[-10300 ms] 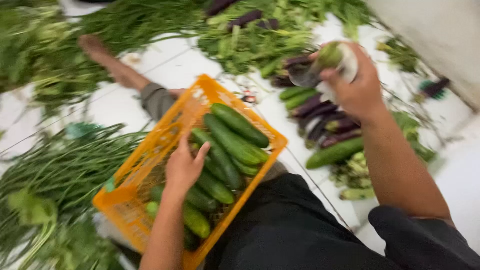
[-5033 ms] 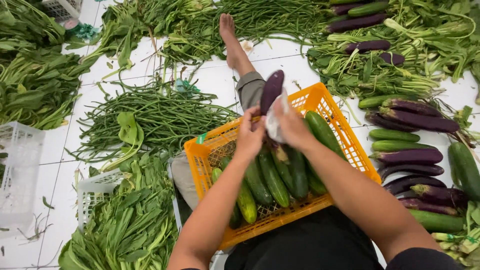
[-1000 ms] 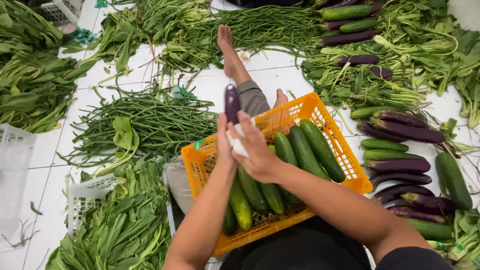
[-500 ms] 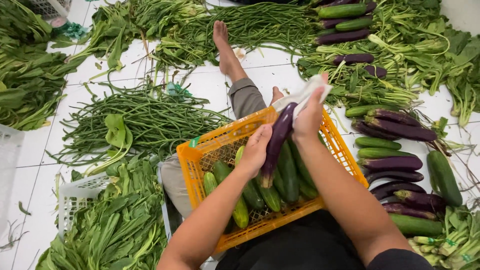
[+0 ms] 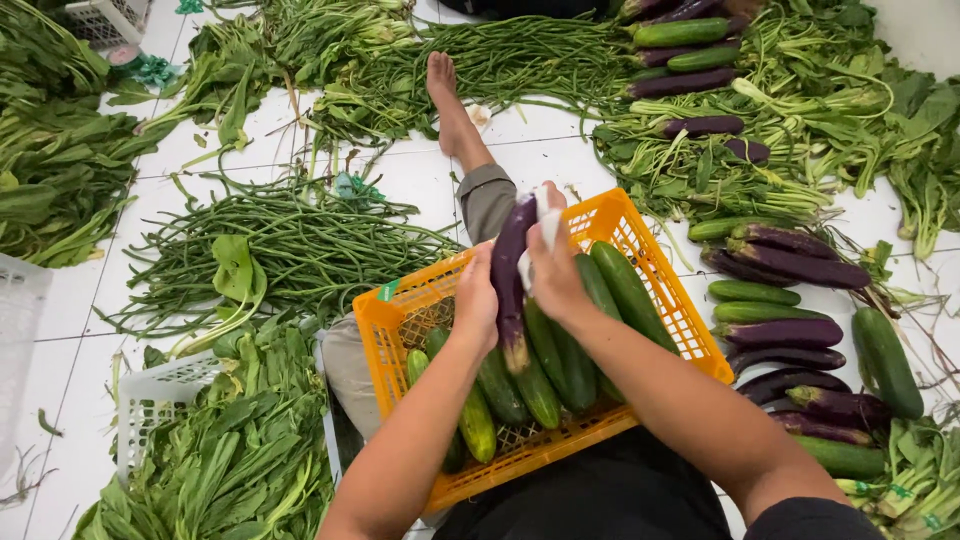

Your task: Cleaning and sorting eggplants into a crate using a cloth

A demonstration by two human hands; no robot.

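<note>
- White tiled floor [image 5: 90, 330], heaped nearly all round with greens: long beans [image 5: 290, 250] spread at left centre, leafy bunches [image 5: 230, 460] at lower left, more leaves along the top and right.
- White plastic basket [image 5: 165, 395] half buried under the leaves at lower left.
- Orange crate [image 5: 640, 225] resting on the lap, part filled with cucumbers [image 5: 560, 350] lying side by side.
- Bare foot [image 5: 445, 85] stretched out on the tiles beyond the crate.
- Left hand [image 5: 477, 300] closed round the lower part of a purple eggplant [image 5: 510, 270], held upright over the crate, stem end down.
- Right hand [image 5: 555, 275] closed on a white cloth [image 5: 545, 225], pressed against the eggplant's upper side.
- Row of loose eggplants and cucumbers [image 5: 790, 335] on the floor just right of the crate, close to its edge; more of the same at top right.
- Little bare floor: a strip of tile between the crate and the beans, another at far left by the frame edge.
- Crate's right rim near the floor row; left rim just beside the leafy bunches.
</note>
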